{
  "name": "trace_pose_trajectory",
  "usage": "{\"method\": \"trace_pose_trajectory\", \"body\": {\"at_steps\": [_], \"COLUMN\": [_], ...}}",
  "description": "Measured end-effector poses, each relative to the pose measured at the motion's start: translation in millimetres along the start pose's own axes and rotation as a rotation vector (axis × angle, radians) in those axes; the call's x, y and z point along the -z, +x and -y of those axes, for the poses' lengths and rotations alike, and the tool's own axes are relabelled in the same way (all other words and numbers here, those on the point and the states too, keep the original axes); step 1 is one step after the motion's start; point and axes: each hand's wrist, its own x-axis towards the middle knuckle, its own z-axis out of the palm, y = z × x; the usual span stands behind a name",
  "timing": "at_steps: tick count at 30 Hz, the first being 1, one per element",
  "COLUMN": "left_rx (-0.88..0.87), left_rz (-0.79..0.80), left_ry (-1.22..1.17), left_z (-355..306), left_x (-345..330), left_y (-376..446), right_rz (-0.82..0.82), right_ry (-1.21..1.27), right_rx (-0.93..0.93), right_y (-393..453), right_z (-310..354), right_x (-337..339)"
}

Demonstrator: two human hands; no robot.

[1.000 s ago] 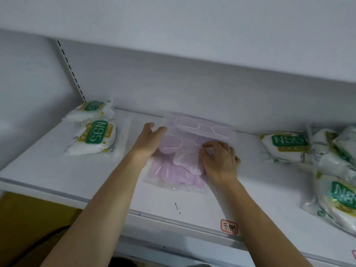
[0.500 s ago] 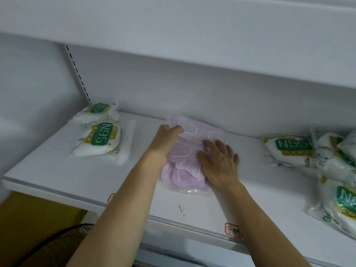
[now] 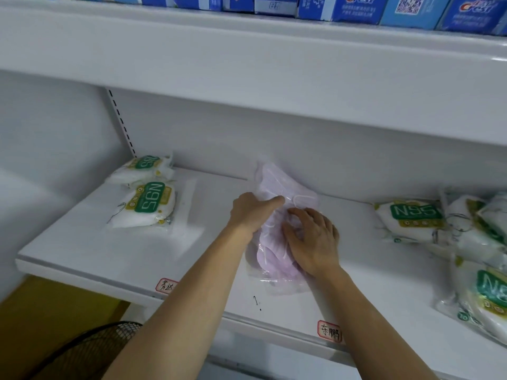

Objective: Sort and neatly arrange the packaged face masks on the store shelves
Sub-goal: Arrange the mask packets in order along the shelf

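A clear pack of pale purple masks [image 3: 277,182] lies in the middle of the white shelf [image 3: 82,242], its far end against the back wall. My left hand [image 3: 252,209] holds the pack's left edge, thumb across its top. My right hand [image 3: 312,239] rests on the pack's right side with fingers bent. Two white N95 packs with green labels [image 3: 148,204] lie at the shelf's left. Several more N95 packs [image 3: 411,218] are heaped at the right.
Blue toothpaste boxes [image 3: 356,6] line the shelf above. Red-bordered price labels [image 3: 329,330] stick to the shelf's front edge. A black mesh fan guard [image 3: 90,349] shows below at the left, over a yellow floor.
The purple pack has turned from lying wide to lying lengthwise, front to back. Both hands moved closer together on it. My view rose, so the toothpaste shelf shows.
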Motion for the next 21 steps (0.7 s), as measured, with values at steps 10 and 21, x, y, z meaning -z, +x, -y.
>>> {"method": "trace_pose_trajectory", "body": {"at_steps": [10, 21], "left_rx": [0.004, -0.043], "left_rz": [0.023, -0.161], "left_ry": [-0.171, -0.278], "left_z": [-2.0, 32.4], "left_x": [-14.1, -9.3], "left_y": [10.8, 20.8], "right_rz": [-0.012, -0.093], "right_ry": [0.059, 0.576], "right_rx": [-0.012, -0.078], "right_y": [2.0, -4.1], "right_z": [-5.9, -4.6], "right_x": [-2.5, 13.5]}}
